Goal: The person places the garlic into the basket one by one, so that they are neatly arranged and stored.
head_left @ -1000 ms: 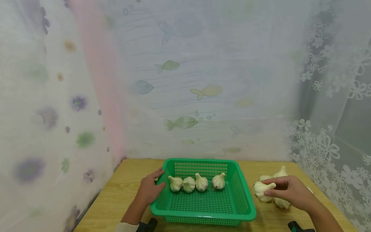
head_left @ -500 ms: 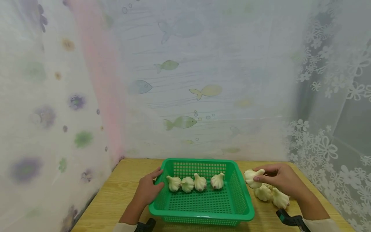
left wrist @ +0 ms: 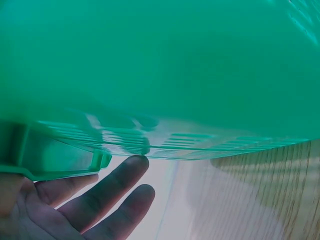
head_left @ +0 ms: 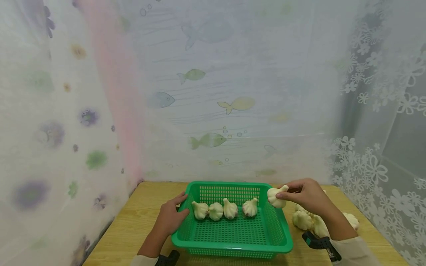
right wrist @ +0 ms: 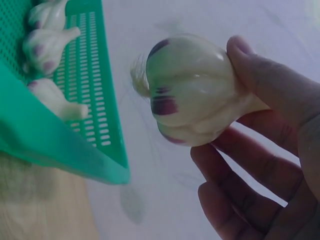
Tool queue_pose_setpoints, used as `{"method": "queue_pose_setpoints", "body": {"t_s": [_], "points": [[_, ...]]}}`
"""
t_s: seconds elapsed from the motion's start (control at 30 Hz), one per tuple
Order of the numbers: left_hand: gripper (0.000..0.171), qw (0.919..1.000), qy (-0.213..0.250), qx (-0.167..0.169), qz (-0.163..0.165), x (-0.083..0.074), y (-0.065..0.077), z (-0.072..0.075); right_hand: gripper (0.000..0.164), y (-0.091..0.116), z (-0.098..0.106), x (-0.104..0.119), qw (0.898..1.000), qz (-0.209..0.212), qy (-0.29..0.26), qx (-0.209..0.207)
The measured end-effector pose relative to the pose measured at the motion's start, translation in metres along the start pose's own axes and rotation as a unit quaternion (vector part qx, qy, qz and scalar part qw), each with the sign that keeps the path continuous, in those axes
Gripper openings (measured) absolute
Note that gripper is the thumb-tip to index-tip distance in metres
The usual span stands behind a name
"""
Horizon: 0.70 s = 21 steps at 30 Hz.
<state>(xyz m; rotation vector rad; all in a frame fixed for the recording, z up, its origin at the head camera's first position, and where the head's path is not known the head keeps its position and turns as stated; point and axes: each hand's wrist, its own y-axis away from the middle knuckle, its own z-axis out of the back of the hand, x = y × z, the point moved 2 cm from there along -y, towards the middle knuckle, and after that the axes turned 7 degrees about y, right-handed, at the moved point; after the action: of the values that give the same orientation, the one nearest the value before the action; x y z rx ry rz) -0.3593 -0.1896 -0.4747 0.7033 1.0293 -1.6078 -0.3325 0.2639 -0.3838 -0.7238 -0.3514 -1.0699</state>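
Note:
In the head view a green plastic basket (head_left: 233, 248) stands on the table with several garlic bulbs (head_left: 230, 209) in a row inside. At its left rim rests my left hand (head_left: 169, 217), thumb over the edge. The left wrist view has its fingers (left wrist: 107, 192) spread and fairly straight along the outer wall. My right hand (head_left: 307, 195) pinches another garlic bulb (head_left: 275, 198) by its stem end, held above the basket's right rim. In the right wrist view this bulb (right wrist: 192, 92) has purple patches and a tuft of roots pointing away from the palm.
Several more garlic bulbs (head_left: 303, 220) lie on the wooden table (head_left: 128, 218) right of the basket, partly hidden by the right forearm. Patterned curtains (head_left: 206, 111) hang behind the table and along both sides.
My right hand has lifted the garlic bulb from the pile and carried it left and up to the basket's right rim. The left hand has stayed at the left rim.

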Motion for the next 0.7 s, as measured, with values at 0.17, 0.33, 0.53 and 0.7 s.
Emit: {"method": "queue_pose_setpoints", "body": {"t_s": [0.17, 0.33, 0.53, 0.7], "points": [[0.055, 1.0, -0.001, 0.002, -0.001, 0.0, 0.0, 0.001, 0.018, -0.011, -0.008, 0.005, 1.0, -0.009, 0.01, 0.009], [0.055, 1.0, 0.0, 0.003, -0.004, -0.001, -0.001, 0.001, 0.025, -0.024, -0.018, 0.008, 0.999, -0.027, 0.034, 0.014], [0.055, 1.0, -0.003, 0.004, -0.006, -0.001, 0.0, 0.0, 0.024, -0.035, -0.031, 0.01, 0.998, -0.03, 0.044, 0.033], [0.055, 1.0, -0.003, 0.004, -0.004, -0.003, 0.001, 0.0, 0.023, -0.041, -0.039, 0.009, 0.998, -0.014, 0.043, 0.045]]}}
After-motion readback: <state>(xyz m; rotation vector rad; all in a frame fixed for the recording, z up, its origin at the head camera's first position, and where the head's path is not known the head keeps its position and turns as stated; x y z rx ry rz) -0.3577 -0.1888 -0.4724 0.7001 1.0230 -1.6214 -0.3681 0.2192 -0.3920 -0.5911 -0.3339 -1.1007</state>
